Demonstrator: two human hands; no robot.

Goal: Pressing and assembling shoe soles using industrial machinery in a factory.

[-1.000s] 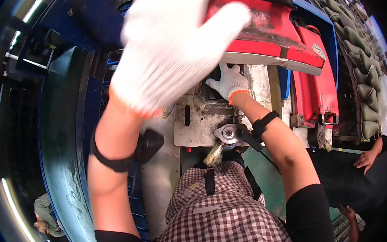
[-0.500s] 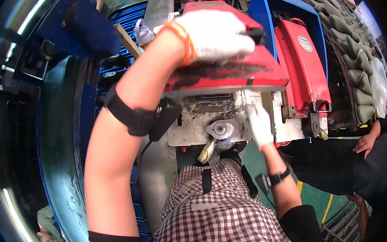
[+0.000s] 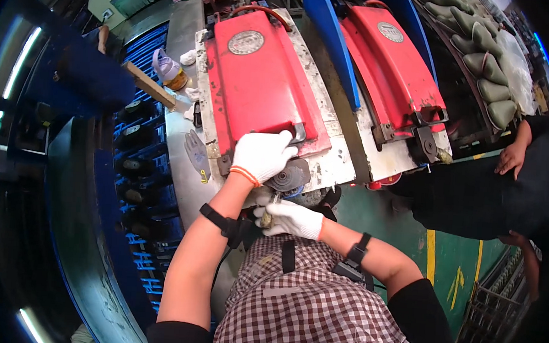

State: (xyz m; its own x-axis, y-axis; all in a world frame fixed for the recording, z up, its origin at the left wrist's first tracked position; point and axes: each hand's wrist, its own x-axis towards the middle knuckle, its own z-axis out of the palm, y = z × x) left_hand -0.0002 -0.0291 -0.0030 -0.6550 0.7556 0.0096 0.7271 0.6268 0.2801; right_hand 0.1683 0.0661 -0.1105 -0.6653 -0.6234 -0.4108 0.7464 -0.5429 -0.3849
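Note:
A red metal cover (image 3: 252, 76) lies lowered over the near machine's pale base plate (image 3: 334, 169). My left hand (image 3: 261, 157), in a white glove, is closed around the handle (image 3: 299, 133) at the cover's front edge; the glove hides most of that handle. Just below it, a round metal pivot (image 3: 287, 177) sticks out from the machine's front. Also gloved, my right hand (image 3: 296, 220) wraps around a stubby, tape-wrapped lever (image 3: 268, 219) under the pivot, close to my checked apron (image 3: 292, 298).
To the right stands a second red machine (image 3: 394, 59) between blue panels (image 3: 336, 43). Olive shoe-shaped pieces (image 3: 493, 90) fill a rack behind it. A person's hand (image 3: 511, 158) is at far right. A bottle (image 3: 167, 69) and grey glove (image 3: 196, 153) lie on the left metal bench (image 3: 180, 128).
The red cover has swung down from its raised position, with my left hand on its handle. My right hand has moved from the base plate's right side to the lever.

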